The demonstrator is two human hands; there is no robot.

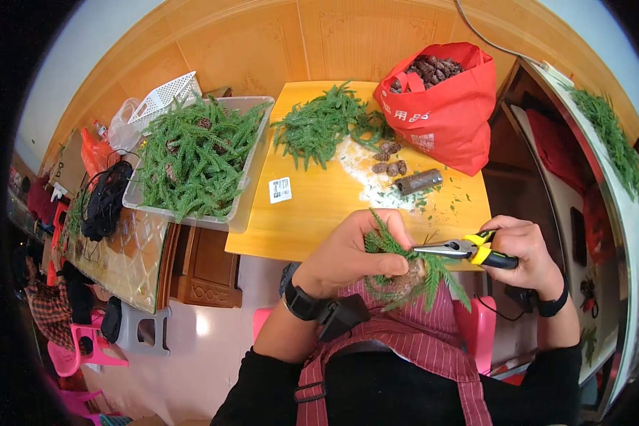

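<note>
Pinched in my left hand (366, 252) is a small green fir sprig (433, 278) with a brown pinecone (409, 280) among its needles. My right hand (525, 248) is wrapped round the yellow and black handles of needle-nose pliers (451, 248). The pliers' jaws reach left to the top of the sprig, close by my left fingertips. Whether they grip a wire there is too small to tell. Both hands are just in front of the yellow table's (298, 227) near edge, above my lap.
A clear plastic bin (241, 213) of finished-looking green sprigs with cones stands left. Loose green sprigs (326, 124), white powder (366, 170), several pinecones (389, 160) and a dark cylinder (419, 182) lie on the table. A red bag (440, 113) of pinecones stands back right; shelves (547, 163) stand beyond.
</note>
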